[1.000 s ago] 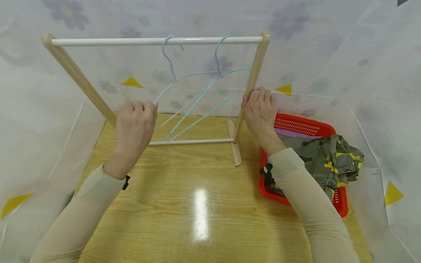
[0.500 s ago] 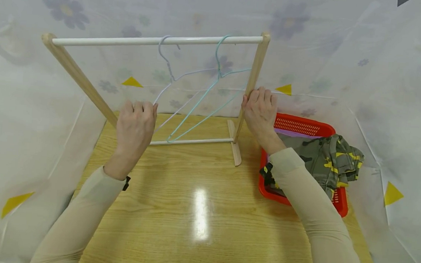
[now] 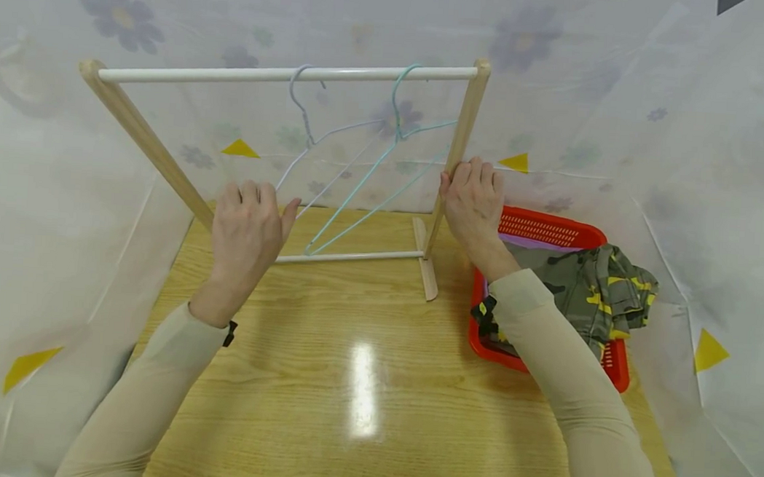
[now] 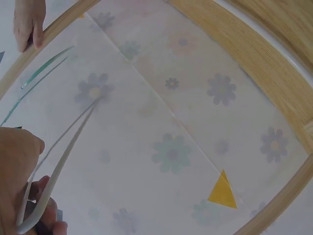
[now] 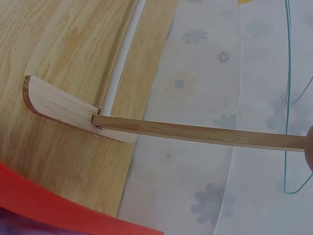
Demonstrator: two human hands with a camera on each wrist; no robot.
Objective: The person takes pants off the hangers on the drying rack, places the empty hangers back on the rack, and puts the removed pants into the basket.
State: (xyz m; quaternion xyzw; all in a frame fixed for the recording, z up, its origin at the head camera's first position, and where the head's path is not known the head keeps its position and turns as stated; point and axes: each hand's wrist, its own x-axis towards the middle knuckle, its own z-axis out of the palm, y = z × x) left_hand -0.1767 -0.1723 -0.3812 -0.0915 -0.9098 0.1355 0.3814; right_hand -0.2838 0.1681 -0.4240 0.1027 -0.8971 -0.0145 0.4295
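A lavender clothes hanger (image 3: 309, 128) hangs from the white top rail (image 3: 195, 75) of a wooden garment rack. My left hand (image 3: 246, 226) is at the hanger's near end, fingers curled round it and thumb out to the side. The left wrist view shows the hanger's bent corner (image 4: 38, 215) against those fingers. With my right hand (image 3: 472, 204) I grip the rack's right wooden post (image 3: 466, 119). Between the hands, a mint-green hanger (image 3: 359, 186) hangs from the same rail, slanting towards me.
A red plastic basket (image 3: 554, 223) stands on the right, with a camouflage garment (image 3: 569, 286) and something purple in it. The rack's foot (image 3: 427, 278) rests on the wooden table (image 3: 308, 380). Flower-printed white sheeting (image 3: 588, 90) encloses the back and sides.
My left thumb has moved out to the right, away from the fingers. The lavender hanger's hook has slid slightly left and its frame has turned. My right hand stays on the post.
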